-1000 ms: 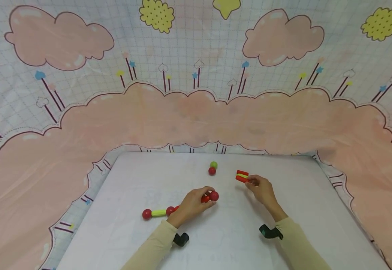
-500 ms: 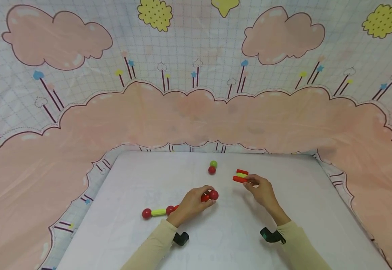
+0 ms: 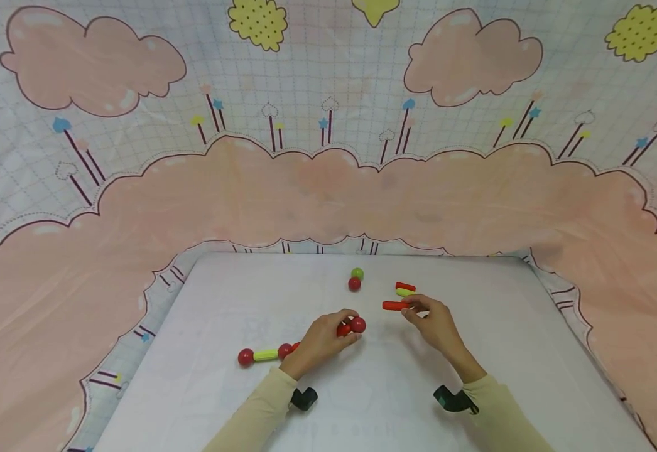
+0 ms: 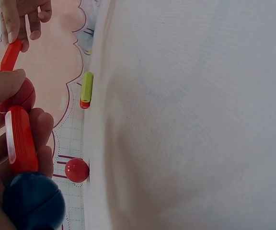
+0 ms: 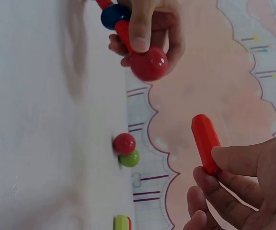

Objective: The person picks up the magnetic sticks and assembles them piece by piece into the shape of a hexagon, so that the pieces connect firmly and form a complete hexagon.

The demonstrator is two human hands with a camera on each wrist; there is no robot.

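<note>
Currently, the right hand [image 3: 434, 323] is pinching a red stick [image 3: 394, 306], the left hand [image 3: 321, 337] gripping a ball-and-stick chain [image 3: 358, 324].

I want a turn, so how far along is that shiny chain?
Done: the chain looks joined, red and blue balls with red and lime sticks.
In hand: left hand holds its end; right hand pinches a loose red stick.
Maybe left: another red stick, lime stick, red ball, green ball.
</note>
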